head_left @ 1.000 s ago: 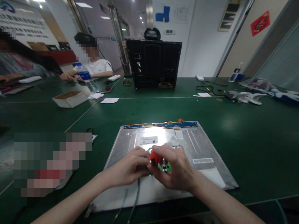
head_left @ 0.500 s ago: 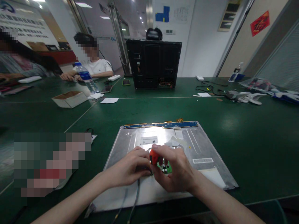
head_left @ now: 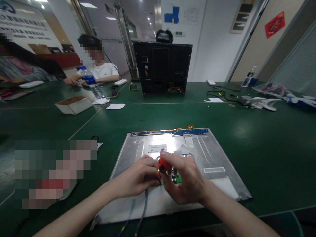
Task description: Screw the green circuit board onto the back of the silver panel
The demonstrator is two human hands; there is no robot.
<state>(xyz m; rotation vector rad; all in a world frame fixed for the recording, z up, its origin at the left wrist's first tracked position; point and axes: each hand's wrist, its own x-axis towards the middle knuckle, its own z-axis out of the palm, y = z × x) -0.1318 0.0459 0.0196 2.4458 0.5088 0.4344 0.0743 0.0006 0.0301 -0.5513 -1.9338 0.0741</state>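
A silvery metal display panel [head_left: 212, 158] lies flat on the green table before me, with a blue circuit strip [head_left: 158, 132] along its far edge. My right hand [head_left: 187, 177] grips the red and black handle of a screwdriver [head_left: 163, 164], whose tip is hidden. Beneath both hands a small green circuit board [head_left: 176, 177] shows in part. Close by on the left, my left hand [head_left: 139, 176] has its fingers pinched together at the board's left side; what they hold is hidden. A dark cable [head_left: 145, 207] runs from under that hand toward me.
A black monitor housing [head_left: 164, 69] stands at the far side. On the left are an open box [head_left: 74, 105], a water bottle [head_left: 92, 82] and two seated people. Cables and a grey and white tool [head_left: 258, 102] lie at the far right.
The screwdriver handle has turned slightly, now showing its black part, and my right thumb and fingers have shifted on it. My left hand and the panel stay put.
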